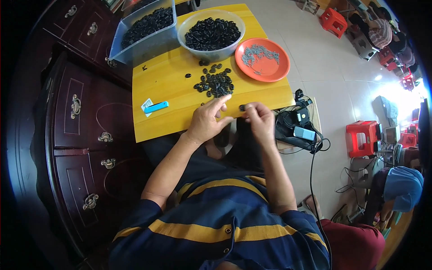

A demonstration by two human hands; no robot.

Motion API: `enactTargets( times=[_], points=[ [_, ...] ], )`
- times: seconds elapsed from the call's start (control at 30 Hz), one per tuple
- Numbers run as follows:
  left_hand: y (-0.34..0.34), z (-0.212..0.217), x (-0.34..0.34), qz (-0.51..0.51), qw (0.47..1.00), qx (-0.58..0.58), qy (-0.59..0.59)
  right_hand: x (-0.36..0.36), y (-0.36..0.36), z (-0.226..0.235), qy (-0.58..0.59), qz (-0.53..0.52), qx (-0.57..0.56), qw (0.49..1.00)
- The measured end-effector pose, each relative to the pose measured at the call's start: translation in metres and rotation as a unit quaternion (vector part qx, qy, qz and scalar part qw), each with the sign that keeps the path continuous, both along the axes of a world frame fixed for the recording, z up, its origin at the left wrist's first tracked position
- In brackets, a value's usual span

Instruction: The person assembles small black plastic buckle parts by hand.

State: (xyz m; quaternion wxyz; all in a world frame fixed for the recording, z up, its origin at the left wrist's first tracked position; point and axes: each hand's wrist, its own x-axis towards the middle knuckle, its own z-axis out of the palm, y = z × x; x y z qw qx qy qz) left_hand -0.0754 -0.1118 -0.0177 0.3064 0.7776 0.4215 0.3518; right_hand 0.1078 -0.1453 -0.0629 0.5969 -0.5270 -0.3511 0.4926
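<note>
My right hand [262, 122] is closed at the front edge of the yellow table [168, 92], its thumb and fingers pinching a small black oval piece [242, 108]. To its left, my left hand [204, 122] is open, thumb apart from the fingers. The fingertips of that hand reach the near side of a loose pile of black oval pieces [217, 84]. Behind the pile stands a clear round bowl [211, 56] holding many more black pieces [212, 33]. An orange-red plate [272, 74] at the right carries small thin grey pieces [255, 56].
A clear bluish bin [146, 50] full of black parts sits back left. A light-blue bar-shaped object [156, 107] lies on a white label at the left. Dark wooden drawers [74, 108] flank the table. Cables and a grey device [304, 133] rest at the right; other people sit beyond.
</note>
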Motion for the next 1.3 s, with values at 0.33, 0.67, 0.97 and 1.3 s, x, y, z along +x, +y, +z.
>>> enactTargets(
  times=[0.33, 0.67, 0.97, 1.3],
  points=[
    [0.015, -0.022, -0.053, 0.091, 0.987, 0.067, 0.116, 0.082, 0.029, 0.014, -0.541, -0.048, -0.006, 0.840],
    [0.033, -0.039, -0.055, 0.069, 0.989, 0.053, 0.120, 0.091, 0.037, 0.012, -0.582, -0.093, -0.033, 0.807],
    [0.031, -0.017, -0.036, 0.026, 0.999, -0.009, 0.016, 0.031, 0.014, -0.001, -0.115, 0.019, 0.042, 0.992],
    [0.033, 0.017, 0.032, -0.087, 0.979, -0.106, -0.150, 0.015, 0.010, 0.021, 0.312, 0.205, -0.055, 0.926]
  ],
)
